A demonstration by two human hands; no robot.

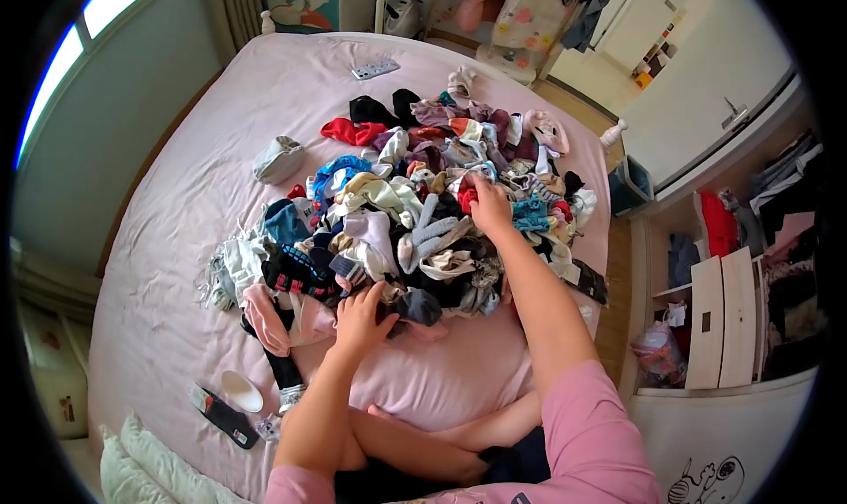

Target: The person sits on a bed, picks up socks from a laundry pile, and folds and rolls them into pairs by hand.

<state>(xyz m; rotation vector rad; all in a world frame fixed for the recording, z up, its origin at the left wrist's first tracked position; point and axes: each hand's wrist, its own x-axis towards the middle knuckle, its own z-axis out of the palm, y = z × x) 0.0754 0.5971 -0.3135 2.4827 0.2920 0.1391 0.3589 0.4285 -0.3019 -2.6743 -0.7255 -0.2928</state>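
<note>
With fingers of the left hand (358, 326) spread, rested on the near edge of the clothes pile (388, 230) on the pink bed (194, 177), reached with the right hand (490, 207) to red cloth (465, 197) farther right, pinch too hidden to tell.

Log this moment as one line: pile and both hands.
clothes pile: spread on pink sheet | left hand: at pile's near edge | right hand: at red cloth

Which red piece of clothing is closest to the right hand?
The red piece right beside the right hand; the larger red one lies well away, toward the far left of the heap.
</note>
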